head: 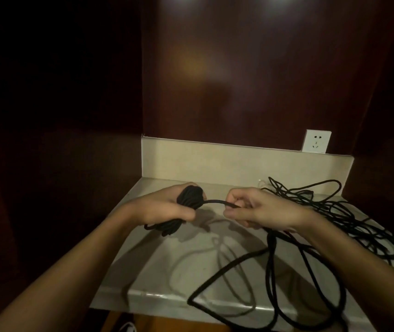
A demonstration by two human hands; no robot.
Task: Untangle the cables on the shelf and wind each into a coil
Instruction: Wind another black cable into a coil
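Note:
My left hand (pixel 164 208) grips a tight coil of black cable (pixel 190 197) above the pale stone shelf (pixel 162 264); the coil's lower loops stick out below my fist. A short taut length of the same cable (pixel 215 201) runs right into my right hand (pixel 260 209), which pinches it between thumb and fingers. From under my right hand the loose cable (pixel 272 267) hangs in big loops over the shelf's front edge. A thinner black tangle of cable (pixel 334 212) lies spread on the shelf's right side, behind my right wrist.
A pale upstand (pixel 239 161) runs along the back of the shelf, with a white wall socket (pixel 316 141) above it at the right. Dark wood panels close in the back and left. The front edge (pixel 167 298) drops to the floor.

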